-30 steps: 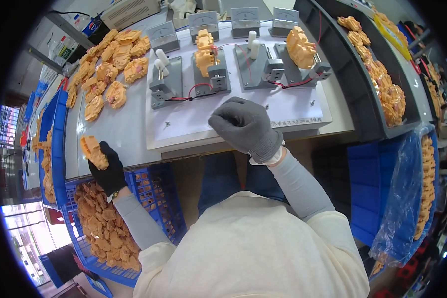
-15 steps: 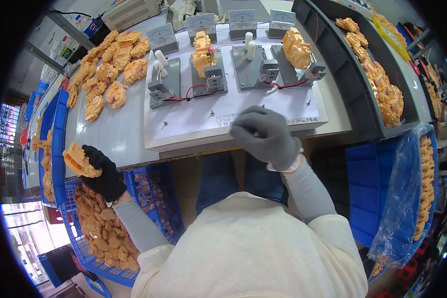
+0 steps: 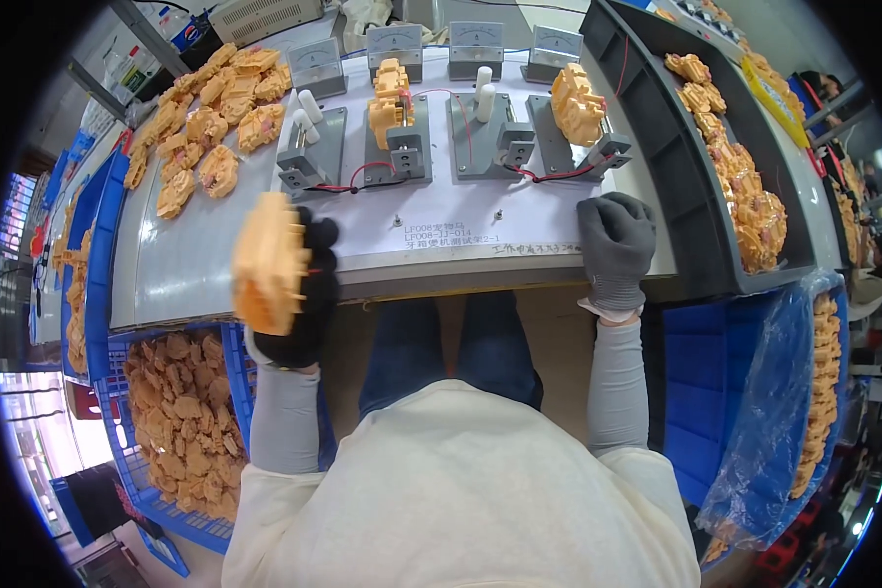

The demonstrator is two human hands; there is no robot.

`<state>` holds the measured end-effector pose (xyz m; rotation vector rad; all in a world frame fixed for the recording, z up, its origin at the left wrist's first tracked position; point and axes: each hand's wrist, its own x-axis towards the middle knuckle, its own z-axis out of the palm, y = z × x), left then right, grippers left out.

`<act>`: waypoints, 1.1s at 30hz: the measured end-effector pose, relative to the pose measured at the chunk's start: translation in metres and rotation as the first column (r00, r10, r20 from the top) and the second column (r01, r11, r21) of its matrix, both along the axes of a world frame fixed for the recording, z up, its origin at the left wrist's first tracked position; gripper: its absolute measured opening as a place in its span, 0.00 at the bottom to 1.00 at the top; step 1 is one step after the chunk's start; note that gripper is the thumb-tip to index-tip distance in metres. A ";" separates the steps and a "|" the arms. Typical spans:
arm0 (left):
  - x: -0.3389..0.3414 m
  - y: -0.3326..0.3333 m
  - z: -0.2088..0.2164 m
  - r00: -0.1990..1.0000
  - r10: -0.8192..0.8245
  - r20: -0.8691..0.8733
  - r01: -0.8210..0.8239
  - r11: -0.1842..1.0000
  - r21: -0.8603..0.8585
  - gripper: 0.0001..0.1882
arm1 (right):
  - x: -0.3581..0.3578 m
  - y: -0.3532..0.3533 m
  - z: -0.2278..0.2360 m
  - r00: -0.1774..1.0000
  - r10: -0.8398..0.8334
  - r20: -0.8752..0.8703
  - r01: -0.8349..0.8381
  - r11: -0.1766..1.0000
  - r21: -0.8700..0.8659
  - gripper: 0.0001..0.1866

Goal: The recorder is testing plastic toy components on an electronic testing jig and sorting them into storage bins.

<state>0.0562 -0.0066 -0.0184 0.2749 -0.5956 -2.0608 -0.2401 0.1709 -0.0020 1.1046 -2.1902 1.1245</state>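
Note:
My left hand [image 3: 316, 294], in a black glove, grips an orange plastic housing [image 3: 269, 265] by its right side, above the front left corner of the white test board [image 3: 363, 257]. My right hand [image 3: 617, 240], in a grey glove, has its fingers curled at the board's front right edge; what they hold, if anything, is hidden. Four grey fixtures with red wires stand on the board. One orange housing [image 3: 390, 103] sits on the second fixture [image 3: 412, 162], another [image 3: 577, 106] on the rightmost fixture [image 3: 549, 147]. White posts [image 3: 485, 93] rise from the other two.
Behind the fixtures stand several analog meters [image 3: 394, 51]. Orange housings [image 3: 240, 98] are heaped on the table at left. A dark grey bin [image 3: 647, 127] at right holds more. Blue crates [image 3: 118, 412] flank me; clear plastic film [image 3: 755, 421] drapes the right one.
My left hand has carried the orange housing right and up, from over the left crate to the board's corner. My right hand has moved right along the board's front edge.

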 end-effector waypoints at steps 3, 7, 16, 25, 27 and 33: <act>-0.025 0.022 0.009 0.906 -0.331 0.263 0.348 0.937 -0.021 0.20 | -0.010 0.004 -0.003 0.995 0.092 -0.024 -0.093 0.994 -0.062 0.04; -0.041 0.053 0.008 0.765 -0.573 -0.295 0.628 0.764 0.147 0.26 | -0.007 0.004 0.001 0.992 0.125 0.001 -0.125 0.990 -0.057 0.04; -0.027 0.057 -0.018 0.928 -0.336 0.159 0.339 0.941 0.009 0.25 | -0.030 0.032 -0.020 0.752 0.314 0.580 0.136 0.786 -0.603 0.17; -0.057 0.057 0.014 0.624 -0.775 0.101 0.781 0.621 -0.059 0.31 | -0.041 0.035 -0.043 0.595 0.406 0.694 0.154 0.790 -0.594 0.12; -0.061 0.058 0.004 0.677 -0.664 0.316 0.733 0.646 -0.214 0.30 | -0.038 0.034 -0.042 0.603 0.416 0.681 0.140 0.785 -0.603 0.12; -0.074 0.077 0.022 0.717 -0.546 0.433 0.674 0.702 -0.231 0.26 | -0.040 0.037 -0.045 0.600 0.458 0.656 0.092 0.775 -0.625 0.12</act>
